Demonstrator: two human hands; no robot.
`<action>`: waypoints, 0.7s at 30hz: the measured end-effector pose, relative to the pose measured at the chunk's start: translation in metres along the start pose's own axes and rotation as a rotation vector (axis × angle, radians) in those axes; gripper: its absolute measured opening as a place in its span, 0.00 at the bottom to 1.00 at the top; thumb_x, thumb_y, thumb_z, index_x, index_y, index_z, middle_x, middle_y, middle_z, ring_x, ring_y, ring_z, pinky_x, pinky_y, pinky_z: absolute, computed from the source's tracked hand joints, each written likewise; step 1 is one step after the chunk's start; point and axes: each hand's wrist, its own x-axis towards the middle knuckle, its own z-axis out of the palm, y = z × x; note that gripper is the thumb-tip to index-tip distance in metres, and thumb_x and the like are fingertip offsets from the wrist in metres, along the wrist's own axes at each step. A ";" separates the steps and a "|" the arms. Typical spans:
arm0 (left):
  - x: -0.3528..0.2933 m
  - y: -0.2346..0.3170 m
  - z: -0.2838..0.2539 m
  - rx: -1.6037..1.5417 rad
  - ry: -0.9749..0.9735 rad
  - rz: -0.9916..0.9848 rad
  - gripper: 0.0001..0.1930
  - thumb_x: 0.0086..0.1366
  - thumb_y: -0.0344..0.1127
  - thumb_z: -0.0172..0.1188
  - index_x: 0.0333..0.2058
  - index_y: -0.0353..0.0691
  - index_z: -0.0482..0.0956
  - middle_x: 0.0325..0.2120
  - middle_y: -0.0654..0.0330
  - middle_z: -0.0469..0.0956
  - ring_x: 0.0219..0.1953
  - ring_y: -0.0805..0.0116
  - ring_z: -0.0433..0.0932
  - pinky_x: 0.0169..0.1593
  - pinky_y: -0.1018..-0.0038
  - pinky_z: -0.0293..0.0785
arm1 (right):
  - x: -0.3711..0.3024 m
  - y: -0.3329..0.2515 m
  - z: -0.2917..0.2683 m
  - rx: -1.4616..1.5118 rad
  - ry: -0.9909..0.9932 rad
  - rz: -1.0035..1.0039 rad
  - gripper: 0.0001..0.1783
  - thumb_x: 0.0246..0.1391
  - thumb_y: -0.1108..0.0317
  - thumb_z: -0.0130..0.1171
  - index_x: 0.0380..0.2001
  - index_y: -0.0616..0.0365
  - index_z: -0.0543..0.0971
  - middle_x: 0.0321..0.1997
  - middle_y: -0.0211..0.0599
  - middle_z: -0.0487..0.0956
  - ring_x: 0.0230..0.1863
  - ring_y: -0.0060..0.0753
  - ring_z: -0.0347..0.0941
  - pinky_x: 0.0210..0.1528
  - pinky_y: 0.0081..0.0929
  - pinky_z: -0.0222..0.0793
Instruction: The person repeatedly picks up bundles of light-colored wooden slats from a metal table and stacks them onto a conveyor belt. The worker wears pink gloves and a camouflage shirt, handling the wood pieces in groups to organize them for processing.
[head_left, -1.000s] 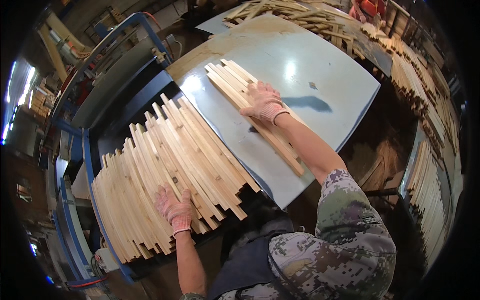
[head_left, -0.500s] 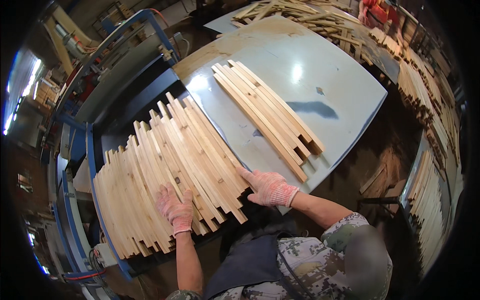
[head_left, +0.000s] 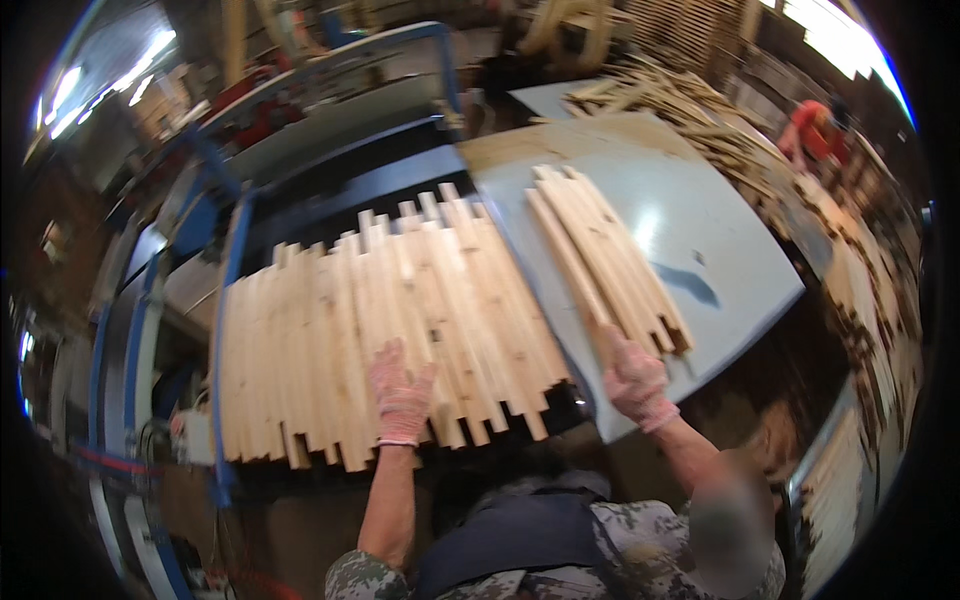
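Observation:
Wooden strips (head_left: 330, 350) of uneven length lie side by side in a wide row on the dark bed of a blue-framed machine. My left hand (head_left: 402, 392), in a pinkish knit glove, rests on this row with its fingers spread. On the grey metal table (head_left: 730, 240) to the right lies a smaller bundle of strips (head_left: 625, 260). My right hand (head_left: 637, 380), gloved alike, is closed around the near end of the bundle's leftmost wooden strip (head_left: 570, 255). The ends of its fingers are partly hidden and blurred.
A blue machine frame (head_left: 232, 300) borders the row on the left. Loose strips (head_left: 690, 110) are heaped beyond the table. At the far right a person in red (head_left: 815, 130) stands by long stacks of strips (head_left: 860, 270); more strips (head_left: 832, 500) lie at the near right.
My right hand has left the right edge of the row and moved right onto the bundle's near end, taking hold of a strip. My left hand stays on the row. The view has swung.

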 end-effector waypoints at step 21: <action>-0.043 -0.265 -0.339 0.658 0.364 -0.964 0.54 0.66 0.65 0.63 0.82 0.47 0.47 0.83 0.53 0.47 0.84 0.51 0.45 0.83 0.54 0.37 | 0.134 0.022 0.083 -0.544 -0.407 0.483 0.53 0.57 0.62 0.69 0.82 0.43 0.56 0.85 0.51 0.56 0.85 0.56 0.50 0.85 0.47 0.48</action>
